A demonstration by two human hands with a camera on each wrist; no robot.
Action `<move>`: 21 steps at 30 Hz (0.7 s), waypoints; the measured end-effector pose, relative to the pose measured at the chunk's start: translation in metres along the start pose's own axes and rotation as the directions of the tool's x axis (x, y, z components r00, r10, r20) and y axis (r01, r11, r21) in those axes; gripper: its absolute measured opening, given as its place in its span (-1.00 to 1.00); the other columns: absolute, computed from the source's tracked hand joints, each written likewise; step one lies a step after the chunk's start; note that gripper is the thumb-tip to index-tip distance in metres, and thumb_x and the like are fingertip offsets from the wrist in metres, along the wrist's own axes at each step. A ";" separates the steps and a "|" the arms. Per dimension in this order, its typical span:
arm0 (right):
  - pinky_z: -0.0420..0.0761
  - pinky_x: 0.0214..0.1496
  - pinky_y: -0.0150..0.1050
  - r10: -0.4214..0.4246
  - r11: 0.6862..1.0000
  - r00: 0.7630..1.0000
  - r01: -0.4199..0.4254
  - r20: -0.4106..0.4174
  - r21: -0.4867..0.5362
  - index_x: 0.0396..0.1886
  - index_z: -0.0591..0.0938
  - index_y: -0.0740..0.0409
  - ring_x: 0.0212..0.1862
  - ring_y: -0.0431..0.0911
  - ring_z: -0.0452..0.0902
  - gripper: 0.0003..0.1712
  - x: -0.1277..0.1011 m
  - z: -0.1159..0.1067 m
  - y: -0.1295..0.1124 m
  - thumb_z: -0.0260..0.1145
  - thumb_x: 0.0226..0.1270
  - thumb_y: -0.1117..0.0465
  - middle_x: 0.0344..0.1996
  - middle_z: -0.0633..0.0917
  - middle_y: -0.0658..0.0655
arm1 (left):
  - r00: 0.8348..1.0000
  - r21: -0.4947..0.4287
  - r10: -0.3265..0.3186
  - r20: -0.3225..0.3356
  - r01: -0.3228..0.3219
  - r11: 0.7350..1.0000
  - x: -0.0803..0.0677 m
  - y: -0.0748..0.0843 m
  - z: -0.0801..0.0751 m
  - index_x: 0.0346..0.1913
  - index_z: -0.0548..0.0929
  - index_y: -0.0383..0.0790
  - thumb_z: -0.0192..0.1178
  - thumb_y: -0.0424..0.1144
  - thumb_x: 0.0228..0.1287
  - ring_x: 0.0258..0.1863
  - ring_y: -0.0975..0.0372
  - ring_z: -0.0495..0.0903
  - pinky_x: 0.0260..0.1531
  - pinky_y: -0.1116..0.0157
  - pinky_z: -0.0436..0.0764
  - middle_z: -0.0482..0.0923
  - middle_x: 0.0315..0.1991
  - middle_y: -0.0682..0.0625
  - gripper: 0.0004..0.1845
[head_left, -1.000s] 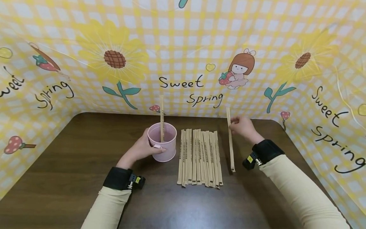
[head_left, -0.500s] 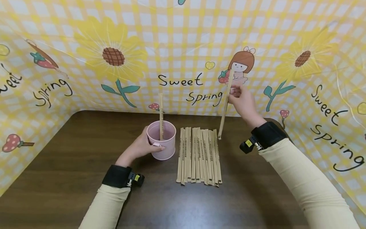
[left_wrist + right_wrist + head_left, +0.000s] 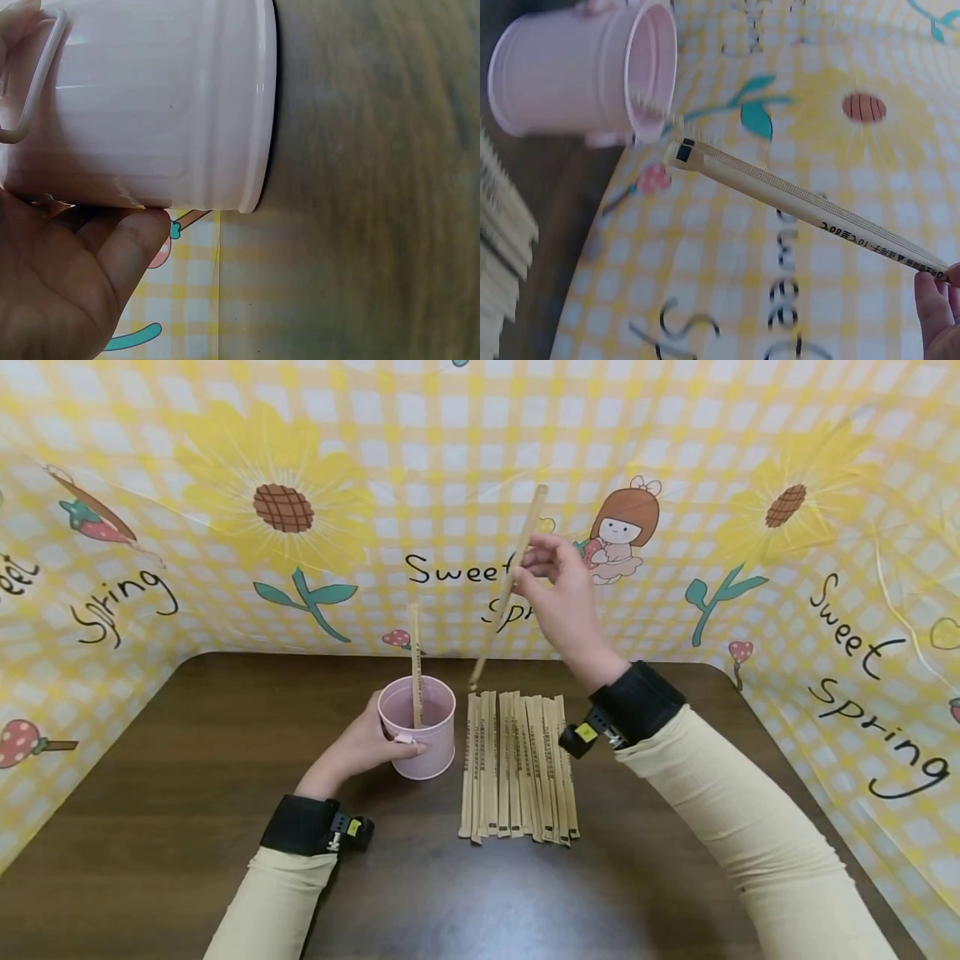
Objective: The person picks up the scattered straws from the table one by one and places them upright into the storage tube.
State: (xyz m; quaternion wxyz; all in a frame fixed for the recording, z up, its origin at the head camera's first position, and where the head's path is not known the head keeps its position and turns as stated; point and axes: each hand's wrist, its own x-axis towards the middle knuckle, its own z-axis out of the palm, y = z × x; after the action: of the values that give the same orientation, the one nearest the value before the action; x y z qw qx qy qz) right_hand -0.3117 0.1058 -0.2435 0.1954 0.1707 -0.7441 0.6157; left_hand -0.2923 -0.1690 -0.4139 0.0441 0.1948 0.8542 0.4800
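Observation:
A pink cup [image 3: 420, 737] stands on the brown table [image 3: 187, 793], and my left hand [image 3: 358, 748] grips its side. One paper-wrapped chopstick packet [image 3: 414, 652] stands upright inside the cup. My right hand [image 3: 558, 593] is raised above the table and pinches another wrapped packet [image 3: 504, 593] near its top; the packet hangs tilted, its lower end just right of the cup's rim. In the right wrist view this packet [image 3: 795, 202] points toward the cup's mouth [image 3: 649, 71]. The left wrist view shows the cup's wall [image 3: 150, 105] against my fingers [image 3: 120, 255].
A row of several wrapped chopstick packets [image 3: 517, 768] lies side by side on the table right of the cup. A yellow checked backdrop [image 3: 480, 485] with sunflowers and "Sweet Spring" lettering walls the table at the back and both sides.
My right hand lifted the wrapped packet off the table at the right of the row and carried it up and left toward the cup. The left hand kept hold of the cup.

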 end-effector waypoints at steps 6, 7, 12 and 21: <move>0.63 0.00 -0.42 -0.020 1.000 0.999 0.020 0.025 0.003 0.32 0.38 0.43 0.03 0.01 0.54 -0.52 -0.008 0.031 0.004 0.20 0.46 0.46 0.03 0.55 0.29 | 1.000 0.001 0.000 -0.007 0.000 1.000 0.001 -0.001 -0.002 0.55 -0.02 -0.34 0.50 -0.26 0.09 0.29 -0.15 0.43 0.29 -0.10 0.45 0.29 0.36 -0.36 0.10; 0.64 0.02 -0.38 -0.023 1.000 0.999 0.024 0.033 -0.005 0.31 0.39 0.44 0.05 0.05 0.55 -0.53 -0.009 0.035 0.006 0.20 0.46 0.46 0.03 0.55 0.31 | 1.000 -0.004 0.003 -0.009 -0.003 1.000 0.002 -0.001 -0.002 0.55 -0.02 -0.33 0.50 -0.27 0.09 0.29 -0.15 0.43 0.30 -0.10 0.44 0.29 0.36 -0.36 0.10; 0.66 0.12 -0.15 -0.015 0.995 0.997 0.022 0.077 -0.095 0.30 0.41 0.43 0.09 0.17 0.58 -0.55 -0.016 0.044 0.021 0.20 0.47 0.44 0.03 0.58 0.35 | 1.000 -0.012 0.002 -0.012 -0.002 1.000 0.003 -0.002 -0.002 0.55 -0.01 -0.33 0.50 -0.28 0.08 0.30 -0.14 0.42 0.31 -0.10 0.42 0.28 0.37 -0.35 0.09; 0.61 0.17 -0.09 0.046 0.992 0.993 -0.032 0.111 -0.124 0.29 0.42 0.45 0.09 0.21 0.58 -0.55 -0.031 0.057 0.047 0.20 0.45 0.47 0.03 0.58 0.38 | 1.000 -0.013 0.024 -0.005 -0.024 1.000 0.005 -0.004 -0.001 0.54 0.05 -0.33 0.50 -0.31 0.06 0.28 -0.14 0.44 0.32 -0.11 0.42 0.31 0.35 -0.34 0.06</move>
State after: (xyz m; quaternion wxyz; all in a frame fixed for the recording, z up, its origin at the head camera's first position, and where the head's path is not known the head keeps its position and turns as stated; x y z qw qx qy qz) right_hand -0.3131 0.0588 -0.3085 0.1508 0.1785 -0.7935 0.5619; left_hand -0.2983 -0.1695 -0.4165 0.0375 0.2037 0.8487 0.4867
